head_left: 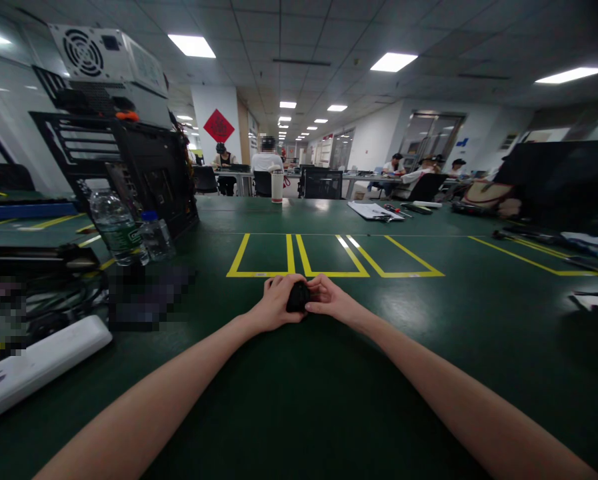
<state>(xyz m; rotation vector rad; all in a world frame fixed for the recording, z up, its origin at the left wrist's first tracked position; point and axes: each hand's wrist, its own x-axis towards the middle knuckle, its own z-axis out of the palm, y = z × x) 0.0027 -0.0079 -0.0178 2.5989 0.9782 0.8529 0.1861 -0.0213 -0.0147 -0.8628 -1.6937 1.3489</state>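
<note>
Between my two hands is a small black rounded object (297, 297), whose kind I cannot make out. My left hand (279, 301) is closed round its left side, the fingers over its top and the thumb below. From the right, my right hand (329, 298) holds its other side with bent fingers and the thumb. Both hands are over the dark green table (299, 400), just on my side of the yellow tape outlines (336, 274). The fingers hide much of the object.
A computer case (153, 173) with a power supply (111, 60) on top, a water bottle (116, 223) and a white power strip (43, 367) are on the left. A paper cup (277, 187) and a clipboard (373, 211) are farther back. Several people sit beyond.
</note>
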